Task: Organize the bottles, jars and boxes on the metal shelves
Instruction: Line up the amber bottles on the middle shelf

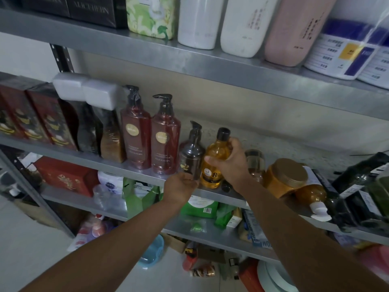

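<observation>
We saw both arms reaching up to the middle metal shelf [134, 165], where the work was centred. The right hand [228, 163] was wrapped around an amber bottle [214, 163] with a dark cap, fingers closed over its shoulder and thumb across its front, the bottle standing upright on the shelf. Just to its left, touching or nearly so, stood a small dark pump bottle [192, 153]; the left hand [181, 186] cupped its base from below and in front, fingers curled against it, though we could not tell how firmly it gripped. Further left on the same shelf stood two tall red pump bottles [151, 140] side by side, then dark and brown bottles with white caps [92, 123], and red boxes [37, 119] at the far left. To the right of the amber bottle we noted a clear glass jar [255, 163] partly hidden behind the right wrist, an amber jar with a gold lid [284, 178] tilted on its side, another amber bottle lying down with a white cap [315, 201], and dark packages [357, 186] heaped at the edge. The upper shelf [189, 66] carried black boxes, a green floral box [151, 17], white and pink bottles [242, 26], and white tubs with blue labels [345, 51].
</observation>
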